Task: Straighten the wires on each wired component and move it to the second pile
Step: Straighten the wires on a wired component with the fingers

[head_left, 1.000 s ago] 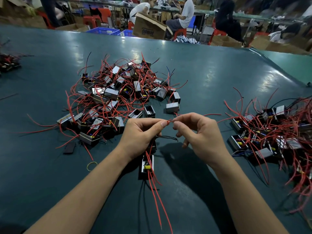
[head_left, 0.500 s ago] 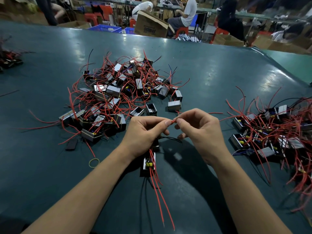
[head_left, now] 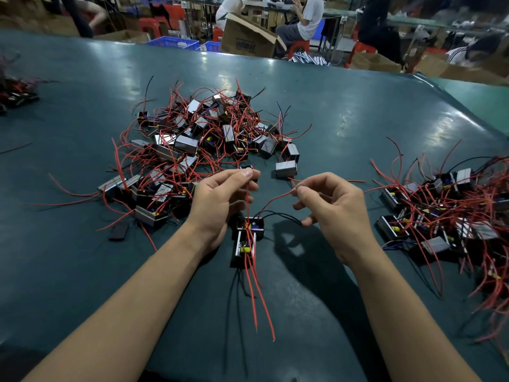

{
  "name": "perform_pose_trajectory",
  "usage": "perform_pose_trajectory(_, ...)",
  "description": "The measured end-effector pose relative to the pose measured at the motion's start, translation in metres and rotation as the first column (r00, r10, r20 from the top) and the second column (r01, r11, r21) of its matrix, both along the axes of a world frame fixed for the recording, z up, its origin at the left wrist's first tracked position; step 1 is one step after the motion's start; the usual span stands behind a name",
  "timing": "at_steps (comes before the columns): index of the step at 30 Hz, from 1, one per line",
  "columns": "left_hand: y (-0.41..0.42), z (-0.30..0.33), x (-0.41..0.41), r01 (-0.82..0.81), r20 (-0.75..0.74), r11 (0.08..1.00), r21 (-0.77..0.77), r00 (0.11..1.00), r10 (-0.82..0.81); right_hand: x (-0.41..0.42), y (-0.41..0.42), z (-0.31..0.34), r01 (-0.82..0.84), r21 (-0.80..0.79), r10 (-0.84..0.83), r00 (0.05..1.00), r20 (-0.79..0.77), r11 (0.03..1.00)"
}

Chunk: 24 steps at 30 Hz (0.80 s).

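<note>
Nearest, a small black box-shaped component with a yellow part and long red wires [head_left: 247,241] hangs just above the dark green table [head_left: 82,271], two red leads trailing toward the viewer. The left hand [head_left: 220,199] pinches one red wire upright between thumb and forefinger; the right hand [head_left: 333,208] pinches another red wire at its tip, with the hands apart. Further left lies the tangled pile of silver-and-black components [head_left: 198,144]; at right, the second pile [head_left: 446,213].
</note>
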<state>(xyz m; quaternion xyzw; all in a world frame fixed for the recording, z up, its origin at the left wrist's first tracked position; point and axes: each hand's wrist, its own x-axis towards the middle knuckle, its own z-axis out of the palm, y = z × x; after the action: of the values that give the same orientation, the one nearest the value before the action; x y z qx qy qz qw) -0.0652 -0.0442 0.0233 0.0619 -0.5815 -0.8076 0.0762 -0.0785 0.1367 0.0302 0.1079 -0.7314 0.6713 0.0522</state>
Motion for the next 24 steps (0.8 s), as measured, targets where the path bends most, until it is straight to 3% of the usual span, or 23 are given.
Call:
perform_pose_trajectory(13,-0.006,0.0,0.0,0.0,-0.06,1.0,0.015,0.998,0.001,-0.004,0.002,-0.003,0.082,0.044,-0.085,0.994,0.068,0.996)
perform_pose_trajectory(18,-0.012,-0.001,0.001,0.1,-0.132,0.987,0.125,0.988,-0.083,-0.006,0.002,-0.004,0.1,0.051,-0.103,0.992,0.075,0.994)
perform_pose_trajectory(24,-0.009,-0.005,0.003,0.212,-0.262,0.975,-0.06,0.94,-0.22,-0.006,0.003,-0.005,0.1,0.06,-0.104,0.992,0.073,0.993)
